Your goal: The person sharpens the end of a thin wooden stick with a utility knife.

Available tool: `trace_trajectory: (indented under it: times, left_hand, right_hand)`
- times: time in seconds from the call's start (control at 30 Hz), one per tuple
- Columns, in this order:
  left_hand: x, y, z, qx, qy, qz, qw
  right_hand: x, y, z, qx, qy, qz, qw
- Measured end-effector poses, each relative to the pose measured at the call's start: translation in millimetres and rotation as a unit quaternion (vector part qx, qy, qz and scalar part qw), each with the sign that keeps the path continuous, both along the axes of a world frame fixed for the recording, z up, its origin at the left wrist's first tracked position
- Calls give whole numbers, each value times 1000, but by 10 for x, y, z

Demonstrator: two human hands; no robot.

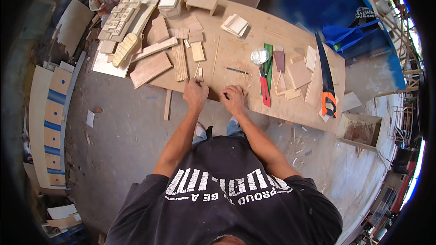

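Note:
My left hand (196, 94) is at the near edge of the wooden table (213, 70), fingers closed. A thin wooden stick (198, 69) runs up from its fingertips, beside a small wood block (200, 73). To the right, my right hand (233, 98) rests at the same edge with fingers curled together; what they hold, if anything, is hidden. A pencil (236, 70) lies beyond it. Farther right are a red-handled cutting tool (265, 91), a green strip (268, 61) and a round silvery item (260, 56).
Several wood pieces (151, 69) and a stacked wooden model (121, 18) crowd the table's left. A handsaw (328, 86) with an orange handle lies at the right among wood offcuts (298, 74). An open box (361, 129) stands beyond the table's right corner.

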State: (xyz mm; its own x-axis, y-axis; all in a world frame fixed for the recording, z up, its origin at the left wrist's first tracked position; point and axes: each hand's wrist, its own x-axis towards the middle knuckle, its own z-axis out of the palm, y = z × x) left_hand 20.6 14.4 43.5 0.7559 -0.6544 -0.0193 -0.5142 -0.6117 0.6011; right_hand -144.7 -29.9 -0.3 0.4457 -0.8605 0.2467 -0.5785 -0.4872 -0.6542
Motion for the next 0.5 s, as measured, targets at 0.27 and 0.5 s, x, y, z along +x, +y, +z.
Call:
trace_trajectory:
  times: [0.27,0.5]
  left_hand:
    - [39,-255,-56,-25,-5,9,1000]
    - [-75,102,-119,-91,68,-107,988]
  right_hand:
    - [7,8,12,-6,-3,-7,1000]
    - [16,28,28,18,-1,-16,1000]
